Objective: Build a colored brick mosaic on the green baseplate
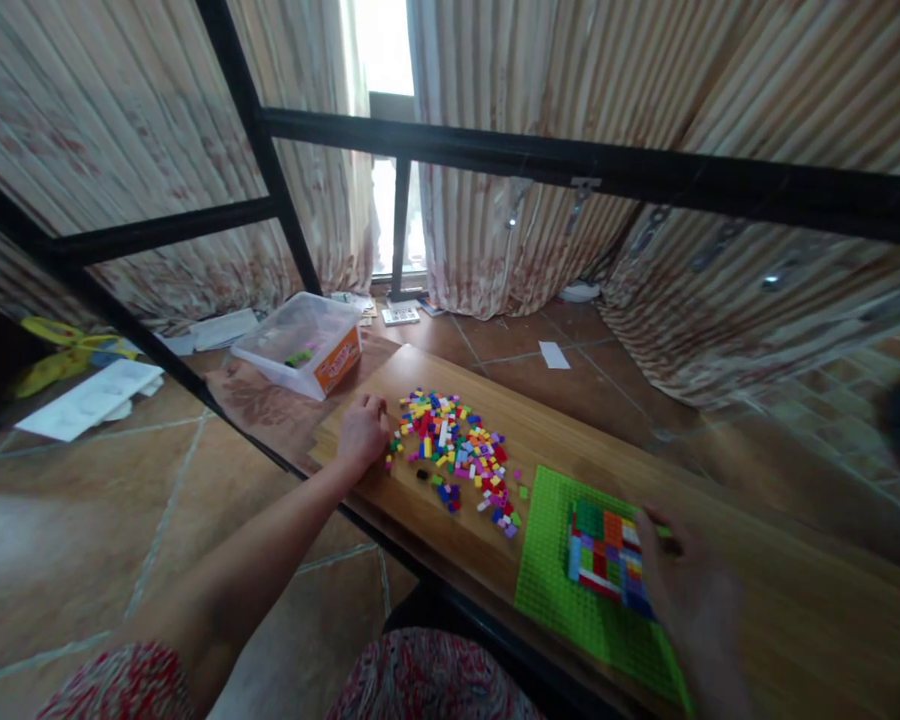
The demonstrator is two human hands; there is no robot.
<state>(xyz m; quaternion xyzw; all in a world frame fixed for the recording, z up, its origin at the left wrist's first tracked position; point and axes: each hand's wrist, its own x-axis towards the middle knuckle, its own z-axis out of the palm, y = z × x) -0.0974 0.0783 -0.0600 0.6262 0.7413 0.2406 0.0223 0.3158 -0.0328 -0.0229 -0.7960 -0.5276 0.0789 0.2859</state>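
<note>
My left hand (365,432) rests on the wooden board at the left edge of a loose pile of small coloured toy bricks (450,440). Its fingers are curled in, and whatever they hold is hidden. Over the right part of a green studded baseplate (551,560) is my right hand (686,575), slightly blurred, with thumb and fingers drawn together. A bit of green shows by its fingertips; I cannot tell whether that is a brick or the plate. Right beside the hand, a block of joined multicoloured bricks (604,550) stands on the baseplate, its right side partly covered.
The long wooden board (570,420) carries bricks and plate. Beyond its left end stands a clear plastic box (277,345) with an orange label and a few bricks inside. A black metal frame (495,150) crosses ahead, before striped curtains (510,240). Papers (90,400) lie on the tiled floor.
</note>
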